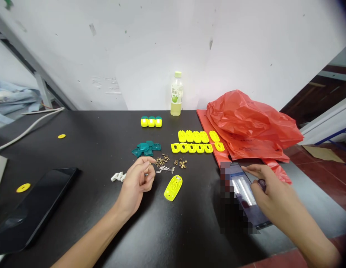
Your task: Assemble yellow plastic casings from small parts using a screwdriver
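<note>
On the black counter (189,227), the left hand (135,182) is curled narrow beside a small pile of brass screws (161,161), but I cannot tell if it holds one. The right hand (269,190) stretches open over a smartphone (242,190), perhaps for touching it. Yellow plastic shells (192,148) lie in tidy rows, it seems so each kind stays easy to find.

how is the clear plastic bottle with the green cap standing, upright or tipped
Upright: the clear plastic bottle with the green cap stands on its base on the black table, cap uppermost.
</note>
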A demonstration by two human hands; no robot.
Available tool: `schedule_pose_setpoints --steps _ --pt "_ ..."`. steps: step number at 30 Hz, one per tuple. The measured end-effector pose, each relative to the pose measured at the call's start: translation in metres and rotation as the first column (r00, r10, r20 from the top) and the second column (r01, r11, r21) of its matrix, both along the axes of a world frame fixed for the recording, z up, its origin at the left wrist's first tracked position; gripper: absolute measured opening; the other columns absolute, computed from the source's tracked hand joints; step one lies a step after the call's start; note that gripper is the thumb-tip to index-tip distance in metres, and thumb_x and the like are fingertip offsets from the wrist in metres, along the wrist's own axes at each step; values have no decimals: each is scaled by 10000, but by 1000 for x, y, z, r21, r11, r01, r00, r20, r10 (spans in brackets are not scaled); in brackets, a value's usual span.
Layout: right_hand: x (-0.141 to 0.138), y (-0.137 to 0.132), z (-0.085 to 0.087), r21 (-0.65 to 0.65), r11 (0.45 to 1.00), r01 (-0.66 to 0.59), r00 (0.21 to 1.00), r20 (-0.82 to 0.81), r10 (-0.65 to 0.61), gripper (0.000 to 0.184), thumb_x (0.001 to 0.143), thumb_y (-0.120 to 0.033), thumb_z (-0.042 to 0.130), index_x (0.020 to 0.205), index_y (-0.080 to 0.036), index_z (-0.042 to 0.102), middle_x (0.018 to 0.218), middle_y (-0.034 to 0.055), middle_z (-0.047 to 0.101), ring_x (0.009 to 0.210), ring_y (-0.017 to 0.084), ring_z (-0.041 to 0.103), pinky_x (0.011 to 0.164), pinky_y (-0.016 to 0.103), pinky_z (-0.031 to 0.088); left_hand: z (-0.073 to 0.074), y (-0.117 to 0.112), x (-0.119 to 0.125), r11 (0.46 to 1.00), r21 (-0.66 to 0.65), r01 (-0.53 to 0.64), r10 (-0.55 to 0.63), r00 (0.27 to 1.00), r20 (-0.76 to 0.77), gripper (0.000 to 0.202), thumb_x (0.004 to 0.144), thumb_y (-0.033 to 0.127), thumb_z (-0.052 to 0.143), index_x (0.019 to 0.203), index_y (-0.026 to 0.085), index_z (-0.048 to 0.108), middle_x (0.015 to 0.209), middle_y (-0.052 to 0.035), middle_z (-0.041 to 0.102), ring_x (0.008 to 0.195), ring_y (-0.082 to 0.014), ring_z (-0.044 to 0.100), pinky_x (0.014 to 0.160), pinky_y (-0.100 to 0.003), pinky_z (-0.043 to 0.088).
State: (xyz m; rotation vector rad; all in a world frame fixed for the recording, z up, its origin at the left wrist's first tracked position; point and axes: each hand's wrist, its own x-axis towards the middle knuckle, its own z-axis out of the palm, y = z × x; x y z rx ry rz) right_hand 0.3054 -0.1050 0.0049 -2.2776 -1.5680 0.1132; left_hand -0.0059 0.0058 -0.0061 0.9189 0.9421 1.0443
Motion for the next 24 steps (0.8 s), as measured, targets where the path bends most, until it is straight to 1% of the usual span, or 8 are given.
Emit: schedule_pose_setpoints --steps 3,8,12,14,16,19,21,24 --pt "-1 -4 -3 -4 1000 -9 1000 22 9 363 846 -229 430 1193 -239 539 1208 81 720 880 242 732 724 338 518 -2 0 -1 1000 19 -9 10 1000 -26 219 840 395 586 906 189 551 559 74 381 419 -53 209 414 -190 135" --pt "14 -36 -19 -83 993 79 997 32 -76 385 827 -289 434 1189 -269 563 1015 74 760 635 253 717 554 346 499 0 0 -2 999 20 -32 32 999 -28 216 831 391 583 899 188 557 555 64 394 430 -61 222 414 -190 144" --pt "21 -58 -29 -126 983 133 989 -55 -141 409 831 -299 441 1229 -314 531 1054 77 755 556 253 684 542 390 511 2 0 -1 1000 -17 -22 22 1000 13 225 809 390 582 900 185 566 541 63 389 426 -65 216 411 -192 145" --pt "20 -61 -32 -151 978 142 983 -91 -156 420 840 -305 444 1250 -353 522 1065 65 753 559 261 684 535 395 508 3 0 -1 999 -39 -17 18 999 30 225 800 384 579 903 185 570 539 61 388 426 -67 214 414 -194 148" --pt "19 -60 -34 -166 978 129 983 -109 -148 415 845 -317 435 1247 -361 525 1051 53 757 602 272 702 543 389 509 3 0 -2 999 -49 -15 17 999 38 226 796 383 575 907 186 573 541 58 389 428 -69 215 418 -197 145" --pt "22 -56 -33 -169 980 103 986 -109 -123 409 853 -326 410 1246 -335 525 1063 39 759 626 250 707 578 375 523 2 0 -2 999 -48 -10 12 999 32 224 803 385 565 907 187 571 542 58 386 428 -70 207 426 -202 138" --pt "21 -53 -28 -143 982 125 987 -85 -138 423 846 -321 424 1256 -328 528 1073 39 760 534 211 667 551 358 518 2 0 -2 999 -45 -7 8 1000 28 222 810 386 556 910 188 567 543 60 384 429 -68 201 430 -205 135" --pt "3 -45 -13 -62 992 109 988 -100 -114 395 842 -316 472 1225 -304 564 1070 54 762 443 165 604 500 323 503 2 -1 -1 999 -44 18 -17 999 32 228 829 393 544 934 192 558 551 62 388 431 -66 195 431 -207 129"
